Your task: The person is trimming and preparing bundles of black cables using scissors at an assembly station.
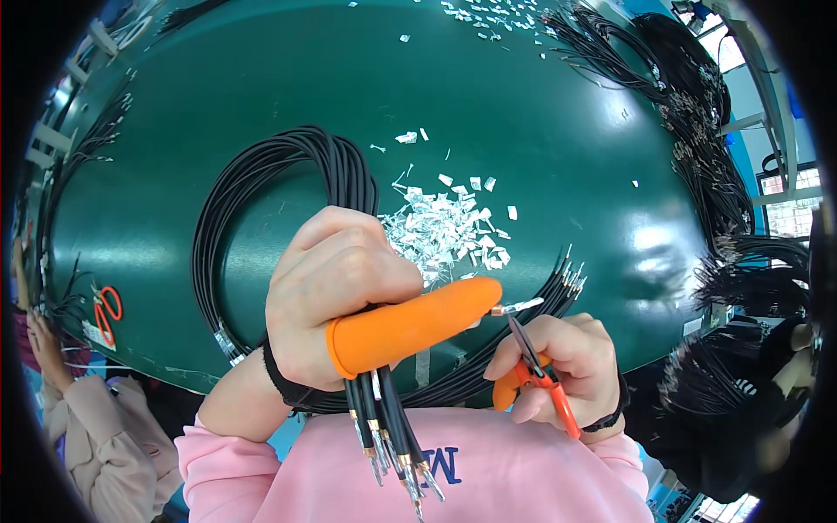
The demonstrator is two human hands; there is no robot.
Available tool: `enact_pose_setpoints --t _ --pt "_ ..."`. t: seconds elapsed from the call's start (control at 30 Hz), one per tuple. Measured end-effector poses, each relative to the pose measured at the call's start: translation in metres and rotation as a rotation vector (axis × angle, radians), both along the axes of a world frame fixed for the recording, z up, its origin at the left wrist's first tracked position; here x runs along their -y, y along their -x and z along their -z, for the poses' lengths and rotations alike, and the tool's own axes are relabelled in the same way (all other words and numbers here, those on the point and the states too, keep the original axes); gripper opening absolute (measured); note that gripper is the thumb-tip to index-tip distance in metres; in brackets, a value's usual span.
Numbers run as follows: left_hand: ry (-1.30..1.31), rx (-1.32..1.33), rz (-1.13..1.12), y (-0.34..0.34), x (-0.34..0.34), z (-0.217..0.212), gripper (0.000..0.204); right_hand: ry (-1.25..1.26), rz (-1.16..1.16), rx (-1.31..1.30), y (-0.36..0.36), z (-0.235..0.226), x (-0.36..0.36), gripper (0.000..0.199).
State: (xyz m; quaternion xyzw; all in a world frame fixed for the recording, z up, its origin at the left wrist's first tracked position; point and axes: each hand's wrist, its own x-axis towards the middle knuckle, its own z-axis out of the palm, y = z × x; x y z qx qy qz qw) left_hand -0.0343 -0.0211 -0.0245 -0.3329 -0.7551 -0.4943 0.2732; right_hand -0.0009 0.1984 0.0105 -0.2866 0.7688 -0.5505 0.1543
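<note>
My left hand (336,292) grips a bundle of black cables (261,187) that loops over the green table (540,148). Several cable ends with metal terminals (397,453) hang below my fist. An orange finger cot (410,324) covers my left index finger, which points right. At its tip sits one small metal terminal piece (516,307). My right hand (567,362) holds orange-handled snips (539,370), blades pointing up toward that terminal piece. More cable ends (567,279) fan out just above my right hand.
A pile of small silver scraps (445,231) lies behind my hands, more scraps (493,17) at the far edge. Black cable bundles (697,139) hang along the right side. Orange scissors (106,314) rest at the left edge, beside another person's hand (44,344).
</note>
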Motion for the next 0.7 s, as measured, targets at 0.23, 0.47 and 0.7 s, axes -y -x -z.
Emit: enact_pose_setpoints --t 0.23,0.47,0.7 --pt "0.028 -0.019 -0.034 0.0004 -0.0015 0.0014 0.024 -0.058 0.046 -0.073 0.0007 -0.0014 0.0019 0.035" --pt "0.119 -0.058 0.094 0.0014 -0.0005 0.0009 0.017 0.057 0.024 -0.105 0.0002 -0.0041 0.0016 0.035" --pt "-0.033 -0.010 0.063 0.0026 -0.0041 -0.0010 0.016 0.164 0.064 0.041 -0.0005 -0.0006 -0.0059 0.034"
